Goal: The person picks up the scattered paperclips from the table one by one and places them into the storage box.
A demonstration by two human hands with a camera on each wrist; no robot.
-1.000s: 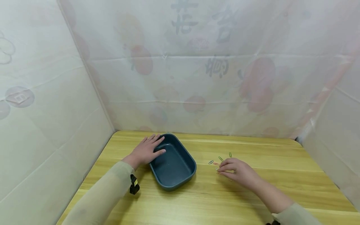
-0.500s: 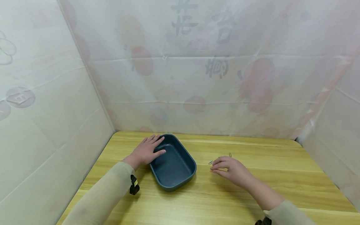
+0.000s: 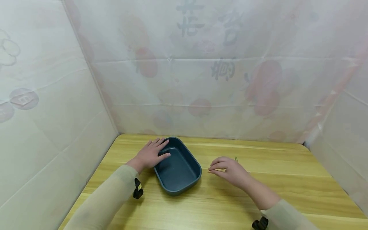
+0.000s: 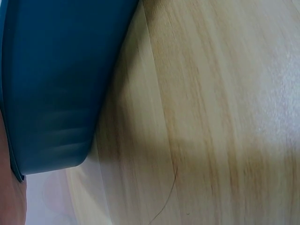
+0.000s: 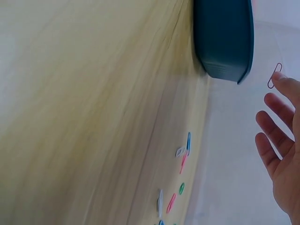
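A dark teal tray (image 3: 178, 171) stands on the wooden table (image 3: 258, 188), left of centre; its outer wall (image 4: 56, 84) fills the left wrist view. My left hand (image 3: 163, 149) rests with straight fingers on the tray's far left rim. My right hand (image 3: 212, 169) hovers just right of the tray and pinches a red paper clip (image 5: 274, 76) at its fingertips (image 5: 287, 83). Several coloured paper clips (image 5: 183, 161) lie loose on the table behind that hand. One green paper clip (image 3: 235, 158) shows past the knuckles; the others are hidden in the head view.
Pale printed sheets (image 3: 201, 80) wall the table at the back and on both sides. The tray's inside shows nothing in it. Bare wood (image 3: 215, 204) runs along the front edge and to the right of the clips.
My right hand has moved left from the clip pile toward the tray, with a clip in its fingertips. The left hand and the tray have stayed put.
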